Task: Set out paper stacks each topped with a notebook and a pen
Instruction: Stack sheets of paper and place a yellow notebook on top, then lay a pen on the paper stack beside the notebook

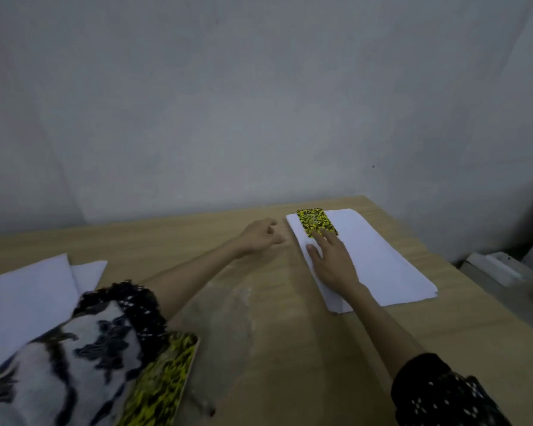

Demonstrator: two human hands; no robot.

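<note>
A white paper stack (382,259) lies at the far right of the wooden table (259,318). A yellow-and-black patterned notebook (316,221) rests on its far left corner. My right hand (330,259) lies flat on the stack with fingers spread, its fingertips touching the notebook's near edge. My left hand (259,236) hovers just left of the stack, fingers loosely curled, holding nothing. A second patterned notebook (166,379) lies near the front left, partly under my sleeve. More white paper (28,290) sits at the left edge. No pen is visible.
A grey wall rises behind the table. White objects (499,269) sit on the floor past the table's right edge. Bare wood runs between the two paper piles.
</note>
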